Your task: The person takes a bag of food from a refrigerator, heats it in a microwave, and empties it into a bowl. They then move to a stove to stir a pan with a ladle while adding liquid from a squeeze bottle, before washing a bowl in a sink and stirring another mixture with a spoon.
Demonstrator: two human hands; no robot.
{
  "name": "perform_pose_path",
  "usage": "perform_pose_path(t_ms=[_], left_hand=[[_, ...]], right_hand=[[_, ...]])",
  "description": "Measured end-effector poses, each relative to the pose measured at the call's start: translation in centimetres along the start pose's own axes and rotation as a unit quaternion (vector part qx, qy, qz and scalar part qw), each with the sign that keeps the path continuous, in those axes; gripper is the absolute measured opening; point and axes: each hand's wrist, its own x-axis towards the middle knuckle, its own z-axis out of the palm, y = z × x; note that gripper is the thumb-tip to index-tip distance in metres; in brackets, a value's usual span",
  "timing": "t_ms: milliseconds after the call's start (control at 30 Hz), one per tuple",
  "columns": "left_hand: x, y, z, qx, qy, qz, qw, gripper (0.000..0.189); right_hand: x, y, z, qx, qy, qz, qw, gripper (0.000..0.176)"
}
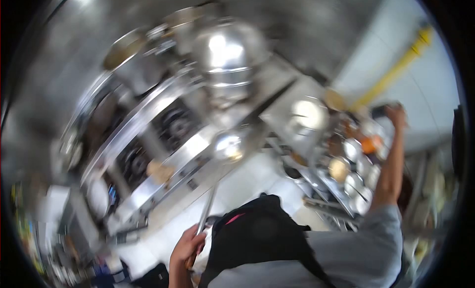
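A long-handled metal ladle (210, 201) runs up from my left hand (188, 246), whose fingers are wrapped round the handle near its brown end. Its shiny bowl hangs over the floor by the stove's front edge. My right hand (397, 115) is stretched far out to the right, by the wall. A dark object (380, 111) lies against its fingers; blur hides what it is, though the hand looks closed on it. Just below this hand stand several small containers, among them an orange one (372, 144) and a tan-topped one (339, 169).
A stove (185, 161) with black burners runs along the left. Behind it stand a stacked steel steamer (227, 65) and a large pot (133, 65). A white round container (309, 114) sits on the steel counter. A yellow pipe (393, 72) crosses the wall.
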Motion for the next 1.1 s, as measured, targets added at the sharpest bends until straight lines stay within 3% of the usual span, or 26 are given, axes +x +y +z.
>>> perform_pose_path(t_ms=[67, 100, 133, 167, 200, 233, 367, 433, 500, 567, 633, 700, 767, 900, 1000, 1067, 1100], left_hand=[[-1.2, -0.5, -2.3, 0.0, 0.001, 0.015, 1.0, 0.032], [-2.5, -0.4, -3.2, -0.065, 0.0, 0.009, 0.998, 0.036], [-3.2, -1.4, -4.7, -0.084, 0.007, 0.024, 0.996, 0.037], [-4.2, -2.1, -6.4, -0.113, 0.009, 0.033, 0.993, 0.037], [-5.3, -2.4, -7.8, -0.139, 0.026, 0.036, 0.989, 0.038], [-6.4, -2.9, -9.4, -0.148, 0.042, 0.05, 0.987, 0.038], [-10.3, -6.7, -15.8, -0.19, 0.145, 0.105, 0.965, 0.04], [-12.2, -8.3, -19.0, -0.215, 0.211, 0.112, 0.947, 0.041], [-13.1, -10.8, -22.7, -0.245, 0.278, 0.124, 0.921, 0.044], [-13.5, -13.1, -27.0, -0.247, 0.36, 0.128, 0.891, 0.044], [-13.1, -15.8, -32.2, -0.238, 0.427, 0.124, 0.864, 0.04], [-12.1, -18.3, -37.6, -0.225, 0.457, 0.124, 0.852, 0.033], [-10.7, -20.5, -42.5, -0.213, 0.529, 0.101, 0.815, 0.029], [-9.0, -22.7, -49.2, -0.174, 0.576, 0.089, 0.794, 0.032], [-8.3, -23.0, -51.2, -0.084, 0.614, 0.021, 0.784, 0.032], [-8.3, -22.1, -51.0, 0.075, 0.686, -0.07, 0.72, 0.034], [-8.2, -21.8, -51.2, 0.069, 0.69, -0.073, 0.717, 0.034]], right_hand=[[2.4, 3.9, 2.0, -0.112, -0.038, -0.279, 0.953, 0.044], [2.9, 5.6, 4.1, -0.089, 0.122, -0.388, 0.909, 0.038], [1.7, 2.4, 2.6, 0.129, 0.076, -0.255, 0.955, 0.04], [-0.3, 1.1, 0.3, -0.03, 0.129, -0.341, 0.931, 0.045], [-3.6, -3.2, -2.4, 0.251, 0.082, -0.17, 0.949, 0.061], [-7.6, -7.0, -6.3, 0.235, 0.071, -0.167, 0.955, 0.076], [-18.3, -18.0, -8.0, 0.445, 0.002, -0.17, 0.879, 0.069], [-27.4, -27.0, -13.3, 0.452, -0.064, -0.185, 0.87, 0.064], [-33.6, -33.9, -14.2, 0.421, -0.055, -0.245, 0.871, 0.062], [-40.0, -41.2, -15.1, 0.486, -0.132, -0.289, 0.814, 0.062], [-46.9, -48.1, -18.2, 0.499, -0.164, -0.314, 0.791, 0.062], [-53.1, -53.9, -21.7, 0.556, -0.235, -0.35, 0.716, 0.061], [-58.3, -59.1, -25.0, 0.541, -0.258, -0.399, 0.693, 0.062], [-66.8, -68.1, -26.3, 0.543, -0.244, -0.515, 0.617, 0.062], [-72.4, -74.0, -25.7, 0.535, -0.259, -0.548, 0.588, 0.063], [-75.3, -76.9, -26.0, 0.532, -0.266, -0.562, 0.575, 0.06], [-76.2, -78.1, -26.2, 0.531, -0.266, -0.568, 0.57, 0.06]])
